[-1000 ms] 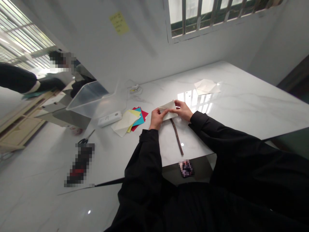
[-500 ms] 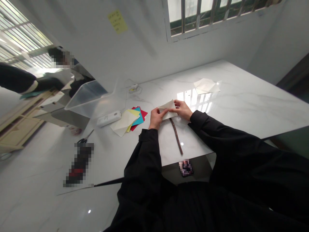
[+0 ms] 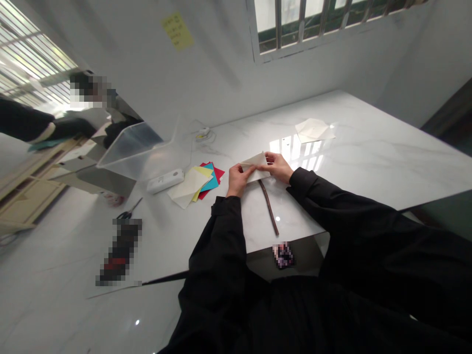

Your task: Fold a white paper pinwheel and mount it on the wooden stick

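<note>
Both my hands pinch a folded cream paper (image 3: 253, 167) above the white marble table (image 3: 368, 147). My left hand (image 3: 239, 180) holds its left end, and my right hand (image 3: 278, 167) holds its right end. Just below the paper, a thin brown strip (image 3: 269, 206) lies on the marble, close to my hands but apart from them. To the left of my left hand is a fanned pile of coloured paper (image 3: 210, 183), with a cream sheet (image 3: 188, 188) on top. A loose cream sheet (image 3: 312, 130) lies farther off to the right.
A clear plastic box (image 3: 134, 152) and a white power bank (image 3: 164, 181) stand at the left. Black-handled scissors (image 3: 126, 214) and a pixelated object (image 3: 120, 250) lie nearer me. A co-worker (image 3: 86, 91) is beyond the table's left side.
The whole view has drifted slightly. My hands and the folded paper keep the same grip and shape.
</note>
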Tool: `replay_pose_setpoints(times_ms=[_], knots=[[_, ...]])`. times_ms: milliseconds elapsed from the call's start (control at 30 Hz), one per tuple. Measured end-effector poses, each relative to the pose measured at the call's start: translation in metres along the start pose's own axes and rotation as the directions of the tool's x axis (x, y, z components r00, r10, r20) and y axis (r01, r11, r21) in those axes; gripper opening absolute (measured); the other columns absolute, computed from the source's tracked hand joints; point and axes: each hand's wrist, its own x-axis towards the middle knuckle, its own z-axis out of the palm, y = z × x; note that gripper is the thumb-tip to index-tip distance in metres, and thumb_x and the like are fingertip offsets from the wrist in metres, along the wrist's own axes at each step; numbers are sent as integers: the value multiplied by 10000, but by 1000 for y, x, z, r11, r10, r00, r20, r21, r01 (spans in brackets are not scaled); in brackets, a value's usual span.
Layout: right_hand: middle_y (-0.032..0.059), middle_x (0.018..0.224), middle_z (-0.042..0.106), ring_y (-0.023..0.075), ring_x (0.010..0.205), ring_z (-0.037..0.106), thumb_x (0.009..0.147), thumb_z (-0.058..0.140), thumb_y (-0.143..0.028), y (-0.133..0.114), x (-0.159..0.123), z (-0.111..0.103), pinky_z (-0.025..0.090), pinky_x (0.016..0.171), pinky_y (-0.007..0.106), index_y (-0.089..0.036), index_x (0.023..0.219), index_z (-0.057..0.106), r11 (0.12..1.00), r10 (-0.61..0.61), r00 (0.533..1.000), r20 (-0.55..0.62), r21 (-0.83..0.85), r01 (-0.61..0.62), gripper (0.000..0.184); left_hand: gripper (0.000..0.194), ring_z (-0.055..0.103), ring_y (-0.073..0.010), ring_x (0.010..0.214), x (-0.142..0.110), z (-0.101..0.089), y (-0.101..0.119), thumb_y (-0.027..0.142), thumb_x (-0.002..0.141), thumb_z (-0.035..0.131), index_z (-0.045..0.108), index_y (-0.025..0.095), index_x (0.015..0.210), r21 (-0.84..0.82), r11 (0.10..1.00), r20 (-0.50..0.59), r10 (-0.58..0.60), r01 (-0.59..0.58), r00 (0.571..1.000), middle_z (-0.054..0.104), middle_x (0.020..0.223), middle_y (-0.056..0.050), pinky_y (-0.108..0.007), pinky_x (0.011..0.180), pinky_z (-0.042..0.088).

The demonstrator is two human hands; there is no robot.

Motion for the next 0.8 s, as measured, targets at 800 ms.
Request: replay_pose_setpoints(times_ms=[800], knots=[[113, 1196, 807, 306, 1128, 744, 724, 938, -495, -15, -6, 1, 569, 1100, 506, -174, 1132, 778, 1000, -11, 997, 81, 0, 11, 543, 581, 735, -241, 954, 1, 0, -1, 526, 621, 952, 752, 166, 1031, -56, 998, 58, 14, -11, 998, 797, 995, -70, -336, 847, 576]])
